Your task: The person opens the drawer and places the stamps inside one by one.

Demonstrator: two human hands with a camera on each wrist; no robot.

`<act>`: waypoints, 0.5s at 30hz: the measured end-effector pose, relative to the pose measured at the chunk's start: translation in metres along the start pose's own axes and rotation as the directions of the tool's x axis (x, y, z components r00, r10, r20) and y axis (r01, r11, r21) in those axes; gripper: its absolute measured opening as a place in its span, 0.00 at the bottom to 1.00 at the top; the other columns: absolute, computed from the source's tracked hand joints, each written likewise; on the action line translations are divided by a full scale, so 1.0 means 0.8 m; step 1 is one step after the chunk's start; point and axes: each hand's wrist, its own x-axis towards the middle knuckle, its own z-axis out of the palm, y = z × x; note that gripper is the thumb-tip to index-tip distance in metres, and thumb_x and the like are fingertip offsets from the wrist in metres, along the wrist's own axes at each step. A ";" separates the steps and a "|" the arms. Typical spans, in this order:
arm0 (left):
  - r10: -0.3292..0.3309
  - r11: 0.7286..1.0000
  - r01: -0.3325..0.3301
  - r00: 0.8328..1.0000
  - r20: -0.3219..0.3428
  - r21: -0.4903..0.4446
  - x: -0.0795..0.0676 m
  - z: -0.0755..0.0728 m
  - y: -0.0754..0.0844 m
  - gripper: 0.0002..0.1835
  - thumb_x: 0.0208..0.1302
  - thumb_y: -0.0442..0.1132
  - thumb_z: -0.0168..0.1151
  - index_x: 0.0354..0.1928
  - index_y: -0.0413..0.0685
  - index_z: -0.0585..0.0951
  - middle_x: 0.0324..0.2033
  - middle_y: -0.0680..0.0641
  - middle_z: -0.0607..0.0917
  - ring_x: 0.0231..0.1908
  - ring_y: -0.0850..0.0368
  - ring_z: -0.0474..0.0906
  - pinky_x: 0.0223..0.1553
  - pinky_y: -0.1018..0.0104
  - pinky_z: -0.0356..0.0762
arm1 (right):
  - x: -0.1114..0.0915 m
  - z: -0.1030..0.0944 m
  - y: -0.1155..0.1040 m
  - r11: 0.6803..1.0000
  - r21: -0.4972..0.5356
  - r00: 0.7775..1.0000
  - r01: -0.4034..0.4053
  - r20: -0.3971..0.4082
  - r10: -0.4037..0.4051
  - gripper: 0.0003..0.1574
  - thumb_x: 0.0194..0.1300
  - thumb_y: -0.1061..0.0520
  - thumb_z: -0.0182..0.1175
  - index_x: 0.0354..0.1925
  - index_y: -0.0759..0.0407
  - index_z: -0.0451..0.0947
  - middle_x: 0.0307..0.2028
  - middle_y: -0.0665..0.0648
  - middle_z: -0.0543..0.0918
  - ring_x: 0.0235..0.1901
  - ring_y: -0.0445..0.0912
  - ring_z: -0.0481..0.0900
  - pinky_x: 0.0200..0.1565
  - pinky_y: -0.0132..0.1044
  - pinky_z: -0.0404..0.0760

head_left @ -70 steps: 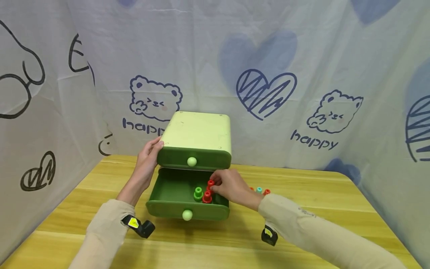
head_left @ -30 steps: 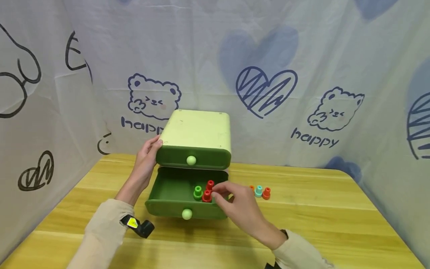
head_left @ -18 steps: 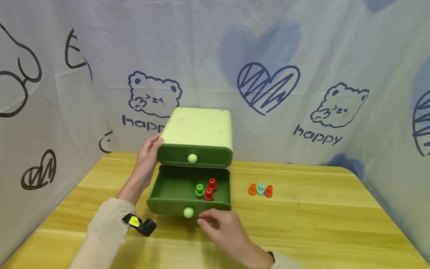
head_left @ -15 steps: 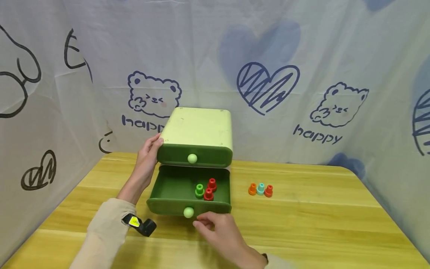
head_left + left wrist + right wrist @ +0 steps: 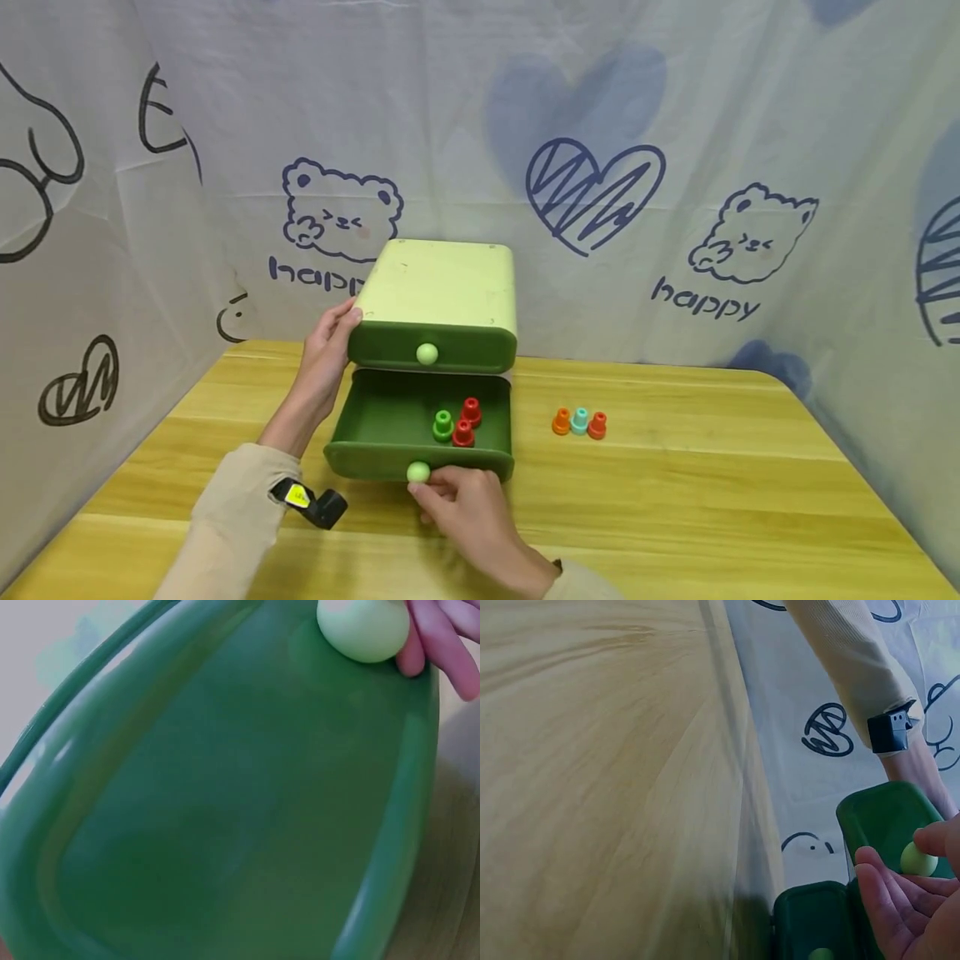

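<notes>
A two-drawer box with a pale yellow-green top (image 5: 442, 283) stands on the table. Its upper drawer (image 5: 390, 348) is pushed in, while the lower drawer (image 5: 375, 462) stands pulled out. Inside the lower one are a green peg (image 5: 443, 427) and two red pegs (image 5: 471, 412). My left hand (image 5: 327, 346) rests against the box's upper left side, fingers fairly straight. With thumb and fingers, my right hand (image 5: 472, 508) pinches the lower drawer's round knob (image 5: 418, 472). In the right wrist view that knob (image 5: 919, 859) sits between thumb and fingers.
To the right of the box, an orange peg (image 5: 562, 422), a light blue peg (image 5: 579, 421) and a red peg (image 5: 597, 426) stand in a row on the wooden table (image 5: 712, 483). A printed cloth (image 5: 465, 125) hangs behind and at both sides.
My right hand has left the red pegs inside the lower drawer and come down to the drawer's knob, taking hold of it. The left hand stays at the box's side.
</notes>
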 end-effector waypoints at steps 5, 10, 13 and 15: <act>-0.024 1.000 0.024 1.000 0.000 0.000 -0.001 0.001 0.002 0.33 0.73 0.52 0.48 0.74 0.47 0.56 0.71 0.43 0.59 0.65 0.48 0.61 0.66 0.56 0.59 | 0.004 -0.001 0.000 0.999 -0.013 0.999 0.045 -0.027 -0.045 0.12 0.63 0.54 0.66 0.31 0.64 0.85 0.20 0.54 0.85 0.18 0.42 0.82 0.20 0.27 0.76; -0.070 0.998 0.070 0.997 -0.021 -0.006 -0.004 0.003 0.010 0.33 0.73 0.52 0.47 0.75 0.49 0.54 0.71 0.43 0.58 0.64 0.49 0.61 0.66 0.56 0.60 | 0.015 -0.003 0.000 0.998 -0.019 0.998 0.052 -0.030 -0.053 0.13 0.64 0.54 0.65 0.31 0.64 0.85 0.19 0.52 0.84 0.17 0.40 0.81 0.19 0.28 0.76; -0.085 0.996 0.085 0.996 -0.026 -0.014 -0.004 0.004 0.013 0.33 0.74 0.51 0.47 0.75 0.48 0.55 0.70 0.43 0.59 0.62 0.50 0.62 0.65 0.57 0.61 | 0.024 -0.005 0.002 0.998 -0.033 0.998 0.052 -0.036 -0.053 0.12 0.64 0.55 0.65 0.31 0.64 0.85 0.18 0.51 0.84 0.16 0.40 0.80 0.17 0.28 0.75; -0.091 0.996 0.091 0.996 -0.023 -0.018 -0.003 0.005 0.014 0.33 0.74 0.50 0.47 0.75 0.47 0.54 0.70 0.42 0.58 0.61 0.51 0.63 0.64 0.58 0.61 | 0.030 -0.007 0.004 0.998 -0.047 0.998 0.050 -0.045 -0.052 0.12 0.64 0.55 0.65 0.31 0.64 0.85 0.18 0.50 0.83 0.15 0.40 0.79 0.16 0.28 0.74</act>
